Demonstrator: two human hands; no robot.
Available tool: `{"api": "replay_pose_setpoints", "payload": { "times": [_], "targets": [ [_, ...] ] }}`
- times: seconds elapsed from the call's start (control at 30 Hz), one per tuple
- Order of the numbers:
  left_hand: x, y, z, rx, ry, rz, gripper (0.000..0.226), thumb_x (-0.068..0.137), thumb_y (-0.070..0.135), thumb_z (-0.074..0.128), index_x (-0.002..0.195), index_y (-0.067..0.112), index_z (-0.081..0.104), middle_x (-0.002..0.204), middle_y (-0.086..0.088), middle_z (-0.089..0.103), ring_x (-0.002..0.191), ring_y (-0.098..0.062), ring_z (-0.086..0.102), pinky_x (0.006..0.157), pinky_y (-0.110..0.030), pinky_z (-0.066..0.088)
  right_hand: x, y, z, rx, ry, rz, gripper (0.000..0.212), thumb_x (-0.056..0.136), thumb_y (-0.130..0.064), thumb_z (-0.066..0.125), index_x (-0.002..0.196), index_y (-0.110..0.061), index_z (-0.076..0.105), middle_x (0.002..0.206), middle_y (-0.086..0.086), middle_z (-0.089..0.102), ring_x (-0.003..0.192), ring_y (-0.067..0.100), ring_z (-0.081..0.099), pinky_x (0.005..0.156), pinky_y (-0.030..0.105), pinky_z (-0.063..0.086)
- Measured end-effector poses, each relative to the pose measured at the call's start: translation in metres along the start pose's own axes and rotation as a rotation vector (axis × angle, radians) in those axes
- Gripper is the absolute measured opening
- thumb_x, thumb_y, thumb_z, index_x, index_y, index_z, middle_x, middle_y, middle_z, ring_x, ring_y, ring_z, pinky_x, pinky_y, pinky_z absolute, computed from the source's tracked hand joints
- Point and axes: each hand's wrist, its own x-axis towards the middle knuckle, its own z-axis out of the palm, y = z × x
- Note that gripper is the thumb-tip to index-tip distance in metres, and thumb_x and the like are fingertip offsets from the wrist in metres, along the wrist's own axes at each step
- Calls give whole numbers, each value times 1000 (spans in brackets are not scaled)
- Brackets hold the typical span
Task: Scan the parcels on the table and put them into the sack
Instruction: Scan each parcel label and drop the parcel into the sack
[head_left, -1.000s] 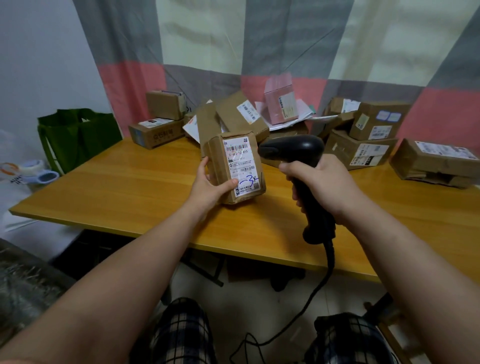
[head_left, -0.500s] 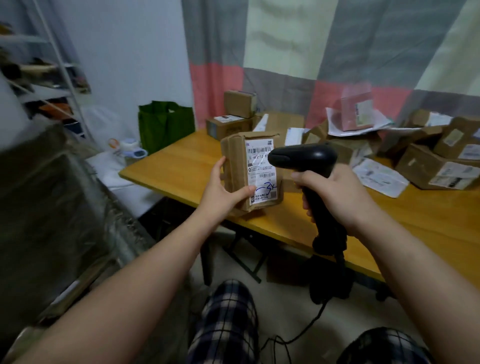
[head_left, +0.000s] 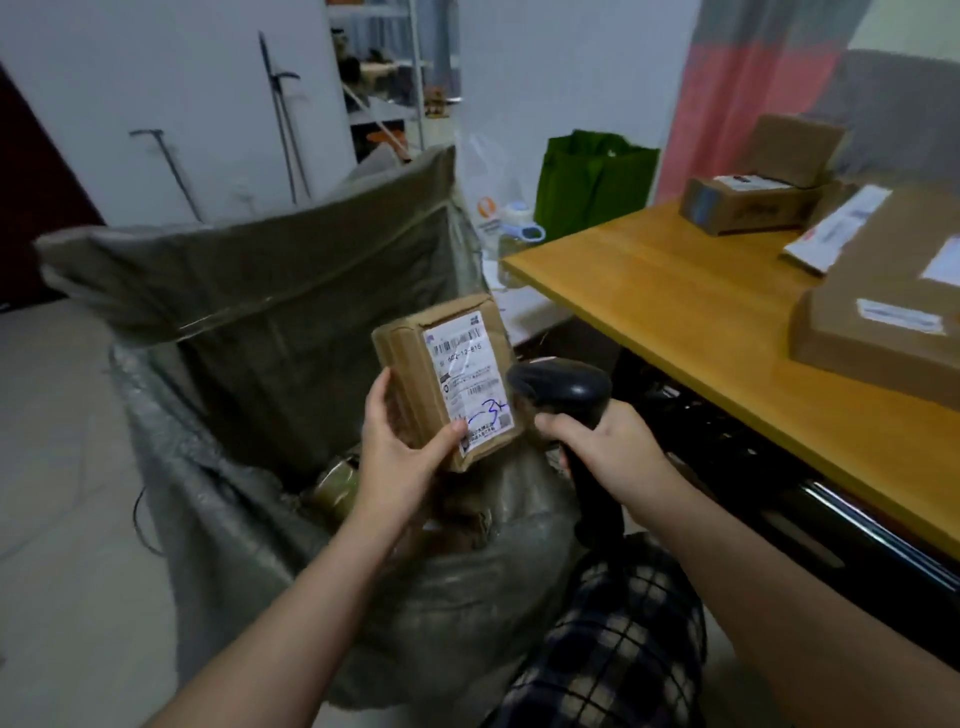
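Left hand (head_left: 400, 457) grasps labelled parcel (head_left: 447, 379), held upright above open sack (head_left: 234, 312) mouth. Right hand (head_left: 608, 447) clenched round scanner (head_left: 561, 387) handle, just right of parcel. Sack holds packages (head_left: 467, 519) low inside. More boxes (head_left: 743, 202) on table (head_left: 701, 322), far right.

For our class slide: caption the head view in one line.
Left hand holds a labelled parcel over the open sack; right hand grips the scanner.
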Motion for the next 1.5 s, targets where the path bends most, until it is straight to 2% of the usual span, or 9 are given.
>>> {"api": "replay_pose_setpoints", "payload": {
  "times": [0.17,0.3,0.47,0.57,0.67,0.8,1.03,1.17,1.5],
  "targets": [
    [31,-44,-44,382,80,-48,105,68,37,84,150,27,18,147,-7,34,133,-20,39,113,-42,33,27,36,27,-72,52,89,21,77,-30,78,83,-32,58,86,-8,65,85,10,61,78,31,50],
    [50,-68,-43,596,-31,-160,104,67,50,81,149,33,18,142,-9,36,127,-27,43,106,-43,38,36,53,34,-44,72,105,31,75,-17,81,77,-29,53,79,-10,60,72,-1,58,59,16,45],
    [57,-96,-35,1042,-240,-231,102,69,67,69,147,38,10,134,-16,36,120,-36,43,98,-45,38,43,69,47,-36,51,126,26,78,-16,79,70,-24,55,66,-12,59,62,-4,58,57,14,46],
    [53,-109,-33,1209,-282,-325,101,71,73,61,146,30,8,137,-22,34,124,-40,40,101,-48,35,40,73,54,-35,-10,119,20,80,-16,77,71,-23,60,73,5,67,58,-4,58,53,12,43],
    [52,-104,-25,1201,-286,-329,90,76,67,61,140,24,15,143,-22,26,130,-39,33,105,-51,30,36,74,54,-42,-11,114,16,81,-18,76,73,-21,62,89,23,69,64,4,64,54,15,44],
    [52,-76,-8,1137,-237,-95,77,86,57,55,144,19,21,147,-18,26,135,-36,26,109,-48,25,35,70,38,-24,37,145,13,80,-24,77,83,-23,65,94,18,69,86,23,66,82,43,53],
    [48,9,81,855,-291,263,64,90,42,58,144,18,33,143,-11,35,129,-33,36,104,-44,31,12,44,-47,-115,310,48,33,79,-42,73,105,-25,62,92,-11,65,83,1,58,65,19,41],
    [41,47,153,753,-393,386,64,91,41,57,145,17,31,143,-10,34,129,-32,37,104,-45,31,-17,32,-119,-150,473,0,27,83,-43,68,87,-16,64,69,10,63,68,22,61,55,26,39],
    [11,100,333,654,-672,581,67,92,48,53,146,19,27,147,-11,28,132,-33,32,105,-45,30,-62,41,-262,-50,850,121,28,80,-43,71,70,-19,62,60,4,63,68,29,66,75,51,54]
  ]
}}
